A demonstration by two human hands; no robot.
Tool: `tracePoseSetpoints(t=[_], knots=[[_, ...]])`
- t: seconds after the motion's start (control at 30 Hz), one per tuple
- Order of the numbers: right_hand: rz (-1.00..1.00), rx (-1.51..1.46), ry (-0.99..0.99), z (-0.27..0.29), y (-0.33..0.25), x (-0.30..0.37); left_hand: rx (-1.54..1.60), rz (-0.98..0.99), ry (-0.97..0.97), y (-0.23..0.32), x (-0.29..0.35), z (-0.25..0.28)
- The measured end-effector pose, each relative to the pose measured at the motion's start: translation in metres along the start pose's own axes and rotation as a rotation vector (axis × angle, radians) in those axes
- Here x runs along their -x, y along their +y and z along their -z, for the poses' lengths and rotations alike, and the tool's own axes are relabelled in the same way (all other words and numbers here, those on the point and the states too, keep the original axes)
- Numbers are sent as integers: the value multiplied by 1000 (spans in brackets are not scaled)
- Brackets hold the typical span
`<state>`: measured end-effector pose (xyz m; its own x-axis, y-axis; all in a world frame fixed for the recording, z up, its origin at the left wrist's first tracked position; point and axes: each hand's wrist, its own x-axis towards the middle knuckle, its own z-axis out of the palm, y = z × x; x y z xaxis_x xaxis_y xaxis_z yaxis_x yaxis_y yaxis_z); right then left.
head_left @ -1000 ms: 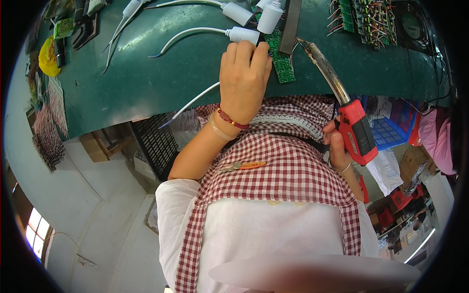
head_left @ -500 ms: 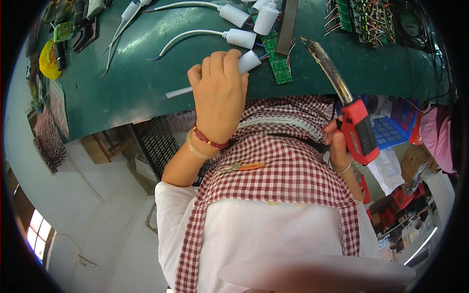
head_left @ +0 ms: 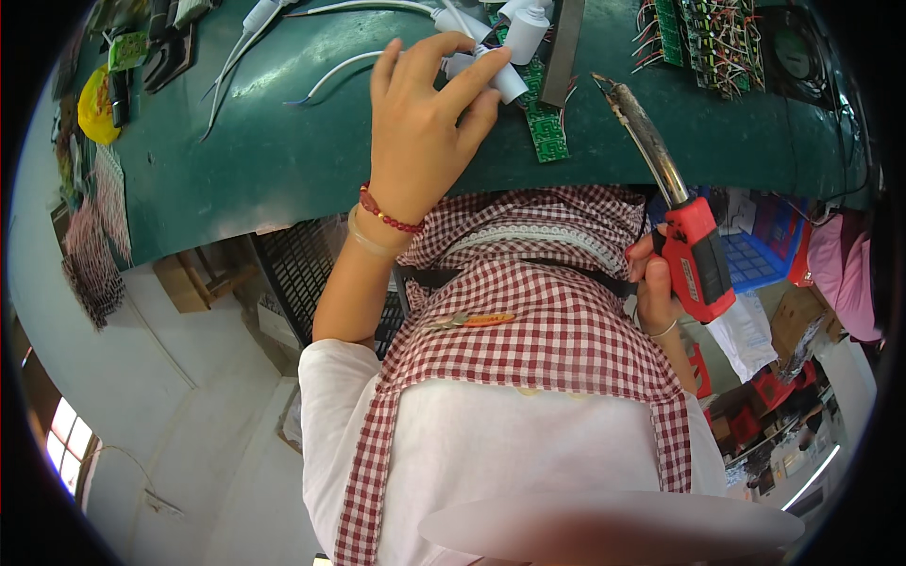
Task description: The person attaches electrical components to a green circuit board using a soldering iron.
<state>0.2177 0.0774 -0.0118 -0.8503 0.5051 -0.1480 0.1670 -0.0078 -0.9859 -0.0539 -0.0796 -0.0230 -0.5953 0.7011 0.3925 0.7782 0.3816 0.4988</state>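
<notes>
My left hand [head_left: 425,118] is over the green work surface with its fingers spread. Its index finger and thumb lie at a white cylindrical housing [head_left: 511,85], touching or close to it. A second white housing lies partly hidden behind those fingers, and a white cable [head_left: 344,71] with bared ends runs left from beneath the hand. Just right of them, a narrow green circuit board [head_left: 546,135] reaches toward the near edge. My right hand [head_left: 653,288] is closed around the red and black handle of a soldering iron [head_left: 694,255], whose dark tip points up and left above the surface.
A dark flat bar [head_left: 563,52] lies across the board. More white housings [head_left: 527,38] crowd the far middle. Wired circuit boards [head_left: 722,47] sit far right, and a yellow bundle [head_left: 98,106] is at far left. A blue basket [head_left: 750,255] stands below the table.
My left hand has moved up and its fingers have spread. The housing it gripped now shows farther up, beside the other housings. My right hand and the soldering iron have barely moved.
</notes>
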Motion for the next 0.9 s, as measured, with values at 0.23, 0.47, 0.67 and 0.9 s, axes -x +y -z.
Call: tracePoseSetpoints(t=[0.23,0.47,0.67,0.9], knots=[[43,2,6,-4,0,-6,-103,126,146,-12,6,13],[152,-107,82,-14,-6,-17,-488,195,195,-142,-26,79],[148,-115,79,-17,-8,-17,-579,101,207,-133,-50,53],[171,-120,80,-18,-15,-17,169,382,234,-96,-66,56]])
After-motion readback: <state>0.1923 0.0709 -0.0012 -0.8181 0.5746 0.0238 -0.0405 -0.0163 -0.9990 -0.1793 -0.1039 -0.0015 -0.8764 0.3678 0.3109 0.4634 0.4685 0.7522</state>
